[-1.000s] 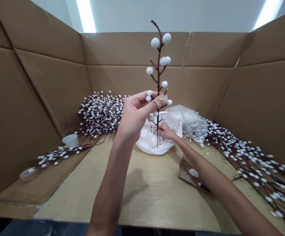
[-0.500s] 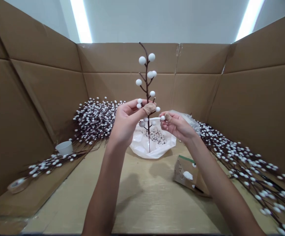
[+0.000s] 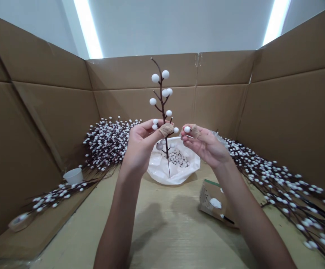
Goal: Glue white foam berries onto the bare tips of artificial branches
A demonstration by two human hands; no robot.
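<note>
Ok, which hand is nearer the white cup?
The left hand is nearer, up and right of the white cup; the right hand is farther, past the white plastic bag.

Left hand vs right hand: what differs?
The left hand holds an upright berry stem in curled fingers; the right hand pinches a single white ball at the fingertips. The stem is tall and branched, the ball tiny. Both palms face the camera, and each hand has a tan wrap on one finger.

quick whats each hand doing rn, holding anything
Left hand: closed, holding the berry branch by its stem.
Right hand: pinching a white ball in its fingertips.
</note>
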